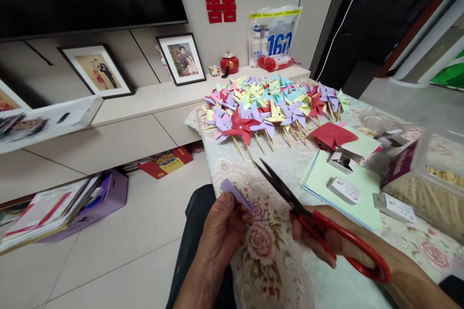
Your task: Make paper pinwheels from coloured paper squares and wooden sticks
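My left hand [222, 229] pinches a small folded piece of lilac paper [235, 191] at the near edge of the table. My right hand [328, 239] grips red-handled scissors [308, 219], their dark blades slightly apart and pointing up and left towards the paper, tips a short way from it. Both hands hover over a floral tablecloth [268, 251]. Farther back on the table lies a heap of several finished paper pinwheels [270, 104] on wooden sticks, in red, purple, yellow, green and blue.
Pale green paper sheets [322, 178] lie right of the scissors with small white boxes [346, 189] and a red folded sheet [331, 135]. A clear plastic tub [431, 188] of wooden sticks stands at the right. Left is a low TV shelf [145, 101] with framed photos and a purple box [108, 198] on the floor.
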A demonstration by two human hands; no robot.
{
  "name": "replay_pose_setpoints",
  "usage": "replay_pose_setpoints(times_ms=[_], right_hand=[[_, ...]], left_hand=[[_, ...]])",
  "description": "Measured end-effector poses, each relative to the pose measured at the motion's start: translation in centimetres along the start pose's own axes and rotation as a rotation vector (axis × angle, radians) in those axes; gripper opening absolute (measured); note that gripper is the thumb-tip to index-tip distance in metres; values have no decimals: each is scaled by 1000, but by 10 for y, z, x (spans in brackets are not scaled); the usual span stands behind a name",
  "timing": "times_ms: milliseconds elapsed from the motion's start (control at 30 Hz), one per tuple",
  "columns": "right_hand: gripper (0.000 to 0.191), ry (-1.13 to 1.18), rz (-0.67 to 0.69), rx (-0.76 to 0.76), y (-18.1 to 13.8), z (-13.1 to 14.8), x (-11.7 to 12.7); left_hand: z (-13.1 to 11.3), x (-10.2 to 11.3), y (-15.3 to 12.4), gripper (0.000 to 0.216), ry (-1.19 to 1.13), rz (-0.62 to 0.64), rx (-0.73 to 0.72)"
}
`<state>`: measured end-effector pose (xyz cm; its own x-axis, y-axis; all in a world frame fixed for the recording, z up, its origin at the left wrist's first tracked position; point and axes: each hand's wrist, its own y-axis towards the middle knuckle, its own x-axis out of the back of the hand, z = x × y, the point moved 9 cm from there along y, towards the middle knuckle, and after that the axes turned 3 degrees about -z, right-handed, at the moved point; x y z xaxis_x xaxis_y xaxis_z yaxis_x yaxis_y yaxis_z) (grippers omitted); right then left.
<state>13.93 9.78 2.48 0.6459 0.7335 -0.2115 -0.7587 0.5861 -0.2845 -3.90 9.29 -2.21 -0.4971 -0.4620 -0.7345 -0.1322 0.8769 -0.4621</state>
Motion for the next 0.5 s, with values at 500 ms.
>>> replay_pose_setpoints(times_ms=[500], right_hand=[[30, -341, 76, -225, -23, -11, 5]], left_hand=[[-8, 3, 4, 31, -53, 60, -59]])
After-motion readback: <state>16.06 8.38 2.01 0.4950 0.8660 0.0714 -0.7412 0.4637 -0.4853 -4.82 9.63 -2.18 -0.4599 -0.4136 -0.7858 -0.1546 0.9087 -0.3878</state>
